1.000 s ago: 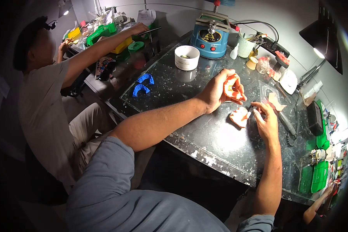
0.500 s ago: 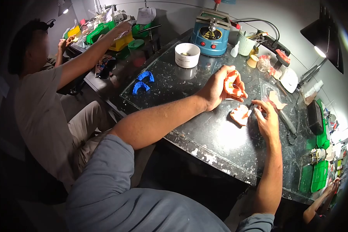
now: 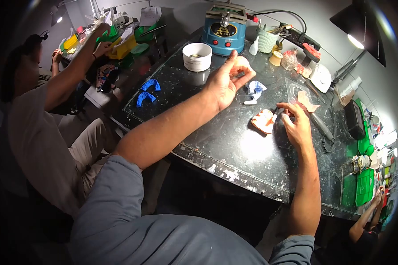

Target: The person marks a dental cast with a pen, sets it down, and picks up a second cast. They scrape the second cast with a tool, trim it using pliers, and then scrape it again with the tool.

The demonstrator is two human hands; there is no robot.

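Observation:
My left hand [image 3: 230, 81] is raised over the table, thumb up and fingers loosely bent apart, with nothing seen in it. Just beyond its fingers lies a bluish-white arch-shaped piece [image 3: 257, 89], with a small white piece [image 3: 250, 102] in front. An orange-pink dental cast [image 3: 263, 122] rests on the black tabletop under bright light. Right beside it is my right hand [image 3: 297, 124], index finger and thumb curved around something small and pale that I cannot make out. Two blue arch-shaped pieces [image 3: 148, 91] lie to the left.
A white tub [image 3: 197, 57] stands before a blue JINTAI machine [image 3: 224, 33]. A grey handpiece [image 3: 321, 126] and a pink sheet [image 3: 306, 101] lie right of my right hand. Lamp [image 3: 356, 26] overhead at right. A co-worker [image 3: 35, 110] sits at left; another person's arms show at lower right.
The orange dental cast that my left hand held has left it, and the hand has drawn back to the left. The bluish-white piece now shows. The whole view has shifted slightly.

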